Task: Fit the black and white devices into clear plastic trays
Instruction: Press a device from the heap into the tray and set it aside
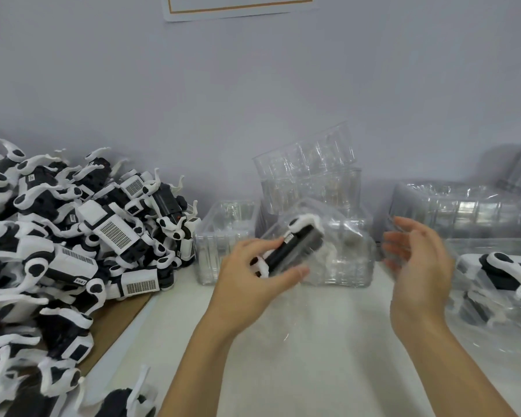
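A person's left hand (247,278) curls its fingers and thumb around a black and white device (289,251), holding it tilted above the white work surface (313,341), its upper end inside the near edge of a clear plastic tray (340,260) that appears to sit just in front of the hands. The right hand (419,260) hovers beside that tray with fingers spread and relaxed, gripping nothing (motion blur makes it impossible to tell whether the fingertips touch the plastic). The held device shows a black body with white curved limbs at either end. Behind the tray stands a stack of empty clear trays (310,176), with more clear trays (464,209) at right. At far right a packed device (506,266) lies in clear plastic. A large heap of loose black and white devices (72,236) covers the left side, partly on brown cardboard (117,323).
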The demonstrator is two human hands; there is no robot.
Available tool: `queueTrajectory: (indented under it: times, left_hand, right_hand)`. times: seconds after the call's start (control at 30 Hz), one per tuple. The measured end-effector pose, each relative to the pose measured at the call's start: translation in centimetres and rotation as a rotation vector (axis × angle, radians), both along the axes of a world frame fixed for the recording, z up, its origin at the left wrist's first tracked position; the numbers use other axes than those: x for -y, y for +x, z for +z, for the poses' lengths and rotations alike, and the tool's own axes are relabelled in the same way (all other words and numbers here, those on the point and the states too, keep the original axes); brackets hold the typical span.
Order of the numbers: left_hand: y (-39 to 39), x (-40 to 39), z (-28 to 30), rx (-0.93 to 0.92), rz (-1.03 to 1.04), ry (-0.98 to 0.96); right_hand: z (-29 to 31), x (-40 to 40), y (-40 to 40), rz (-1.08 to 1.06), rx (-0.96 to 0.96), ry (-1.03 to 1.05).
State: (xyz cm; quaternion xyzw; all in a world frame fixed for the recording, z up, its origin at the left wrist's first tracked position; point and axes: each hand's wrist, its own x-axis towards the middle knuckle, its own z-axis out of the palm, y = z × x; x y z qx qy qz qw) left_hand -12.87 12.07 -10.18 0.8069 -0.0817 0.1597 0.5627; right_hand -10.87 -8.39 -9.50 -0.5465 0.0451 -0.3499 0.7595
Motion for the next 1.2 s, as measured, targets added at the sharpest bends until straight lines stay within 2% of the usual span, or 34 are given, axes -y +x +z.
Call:
queueTrajectory:
  times: [0.1, 0.23, 0.3, 0.47, 0.6, 0.97, 1.2]
  left_hand:
    - [-0.1, 0.2, 0.8, -0.094, -0.028, -0.376]
    - [-0.2, 0.3, 0.9, -0.244, -0.177, -0.920]
    - [-0.2, 0.1, 0.7, -0.263, -0.220, -1.078]
    - [-0.2, -0.3, 0.1, -0.279, -0.379, -1.128]
    - [-0.2, -0.5, -0.1, -0.262, -0.424, -1.147]
    - [-0.4, -0.5, -0.2, -0.252, -0.354, -1.166]
    - [-0.4, -0.4, -0.1, -0.281, -0.441, -1.214]
  right_hand:
    - [0.0, -1.2, -0.3, 0.126, -0.009, -0.110]
    - [-0.3, -3.3, -1.0, 0.247, 0.037, -0.474]
    - [-0.5, -4.4, -1.4, 0.276, 0.088, -0.592]
    - [-0.9, -6.8, -2.1, 0.270, 0.193, -0.704]
    - [-0.7, -6.9, -2.1, 0.225, 0.261, -0.702]
    - [-0.5, -6.9, -2.2, 0.204, 0.331, -0.732]
    - [-0.5, -6.9, -2.2, 0.189, 0.368, -0.767]
